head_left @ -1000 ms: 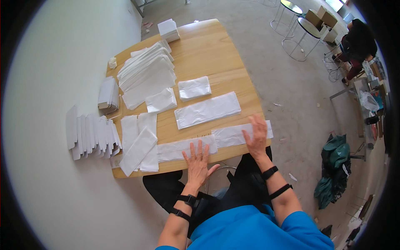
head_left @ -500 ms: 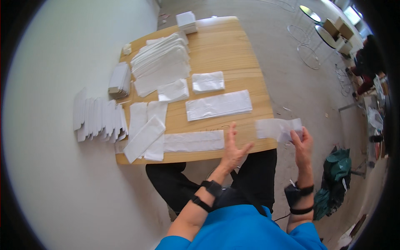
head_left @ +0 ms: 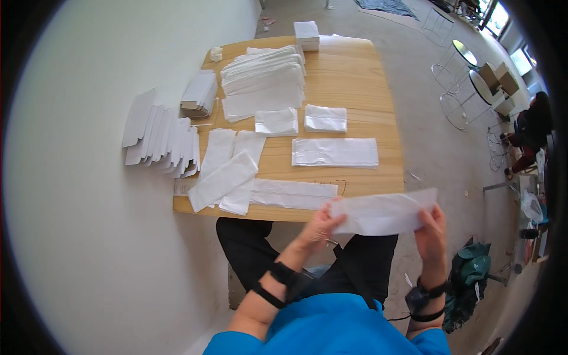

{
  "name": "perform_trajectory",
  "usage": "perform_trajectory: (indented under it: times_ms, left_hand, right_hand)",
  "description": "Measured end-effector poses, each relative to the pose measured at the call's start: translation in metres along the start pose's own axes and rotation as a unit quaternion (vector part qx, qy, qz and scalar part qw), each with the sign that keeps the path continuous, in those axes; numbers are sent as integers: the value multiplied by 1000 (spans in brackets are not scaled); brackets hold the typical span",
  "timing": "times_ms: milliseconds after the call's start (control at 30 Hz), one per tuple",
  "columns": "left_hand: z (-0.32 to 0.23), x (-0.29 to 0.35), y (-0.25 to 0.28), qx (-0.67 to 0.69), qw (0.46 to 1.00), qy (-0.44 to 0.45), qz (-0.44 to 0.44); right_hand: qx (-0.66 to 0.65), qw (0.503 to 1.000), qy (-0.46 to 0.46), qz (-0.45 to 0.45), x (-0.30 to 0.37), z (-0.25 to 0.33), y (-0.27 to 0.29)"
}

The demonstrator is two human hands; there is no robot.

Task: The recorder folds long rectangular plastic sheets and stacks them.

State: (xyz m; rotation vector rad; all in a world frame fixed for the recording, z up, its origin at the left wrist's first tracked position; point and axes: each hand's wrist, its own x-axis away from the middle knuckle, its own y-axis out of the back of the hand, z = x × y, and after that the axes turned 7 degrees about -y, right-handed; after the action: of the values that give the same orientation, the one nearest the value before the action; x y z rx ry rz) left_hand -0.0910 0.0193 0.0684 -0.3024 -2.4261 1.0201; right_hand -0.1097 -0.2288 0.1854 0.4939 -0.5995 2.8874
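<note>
A long white strip [head_left: 383, 212], thin and paper-like, is stretched between my two hands over the table's near right edge. My left hand [head_left: 321, 226] pinches its left end, and my right hand [head_left: 432, 231] grips the right end between thumb and fingers. Just left of my left hand, a flat white strip [head_left: 294, 194] lies along the near edge, partly beneath a loose crossed pile of similar strips [head_left: 223, 181]. Farther off rests a neat stack of long white strips [head_left: 335, 152]. Behind it sit two shorter folded white pieces [head_left: 325, 118], side by side.
A large fanned stack of white sheets [head_left: 263, 89] covers the far left of the wooden table [head_left: 355, 77]. White flat cartons [head_left: 163, 139] lean by the wall, near a block of white cards [head_left: 200, 92]. A white box [head_left: 306, 35] stands at the far edge. Green bags [head_left: 470, 272] lie at right.
My left hand, spread and free before, has closed on the strip's left end. The strip is now drawn out straight between both hands. The view has shifted.
</note>
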Motion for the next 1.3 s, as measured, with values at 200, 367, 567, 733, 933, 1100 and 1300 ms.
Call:
perform_trajectory:
  times_ms: [200, 367, 567, 733, 933, 1100, 1300]
  left_hand:
    - [-40, -29, 83, -367, 914, -69, -161]
    - [-34, -45, 101, -586, 775, -108, -209]
    - [-44, -4, 59, -812, 530, -193, -151]
    - [-24, 12, 85, -865, 469, -179, -21]
    - [-1, 3, 76, -879, 460, -128, -1]
    - [23, -4, 53, -864, 488, -126, -16]
    - [6, 7, 68, -869, 468, -159, -17]
  right_hand:
    - [213, 970, -40, -114, -62, -112, 42]
    - [358, 919, -11, -166, -87, -158, 46]
    - [624, 741, 160, -190, -61, -134, 3]
    - [668, 682, 284, 84, -65, -168, -48]
    - [721, 623, 257, 161, -91, -181, -36]
    - [725, 619, 249, 170, -93, -159, -4]
    - [703, 656, 260, 92, -79, -137, 17]
